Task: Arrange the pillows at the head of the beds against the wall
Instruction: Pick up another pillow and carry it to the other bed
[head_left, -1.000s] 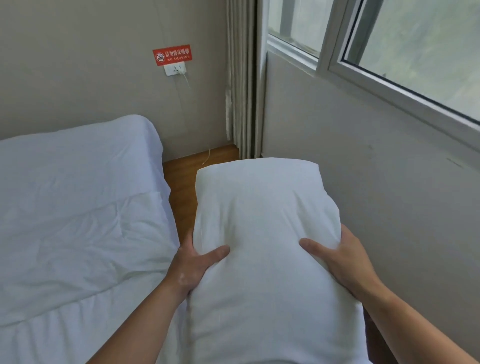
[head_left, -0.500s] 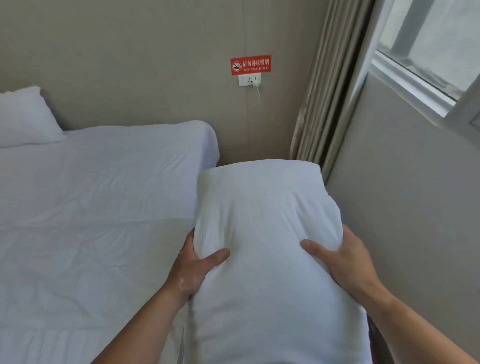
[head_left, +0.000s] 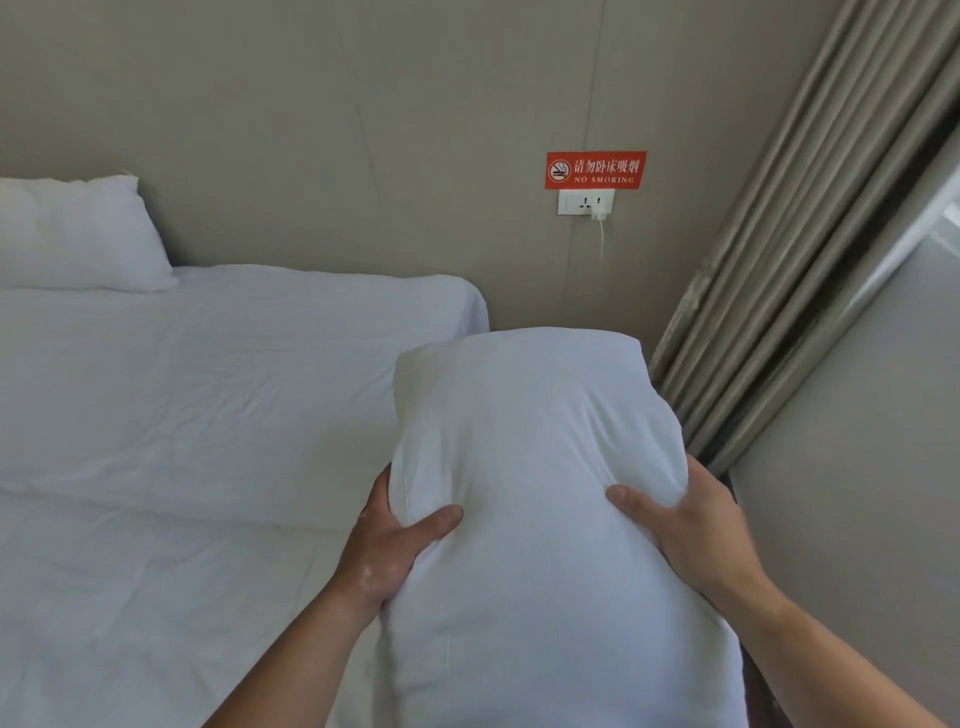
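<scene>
Both hands are on the white pillow (head_left: 530, 493) — it is plump and softly creased, held lengthwise in front of the person, its far end pointing toward the wall (head_left: 311, 104). The left hand (head_left: 387, 551) clamps the pillow's left side, thumb pressed over the top, fingers tucked underneath. The right hand (head_left: 691, 525) grips the opposite side the same way, thumb dug into the fabric so the filling bulges above it. The pillow hangs in the air off the bed's right edge, over the gap between the bed (head_left: 182, 467) and the side wall, not resting on the mattress.

The bed is covered in a white sheet, wrinkled across the middle, with its head end pushed against the beige wall. A second pillow (head_left: 78, 234) lies at the head of the bed near its far left corner, touching the wall. On the wall, beyond the bed's far right corner, a red no-smoking sign (head_left: 596, 170) sits just above a white socket (head_left: 586, 202) with a charger plugged in and its cable trailing down. Beige curtains (head_left: 810, 234) hang in folds at the room's right corner beside a pale window frame.

The second pillow is cut off by the left border. The held pillow's near end runs out of view at the bottom — and it hides the floor below it. Where the cable ends cannot be made out.
</scene>
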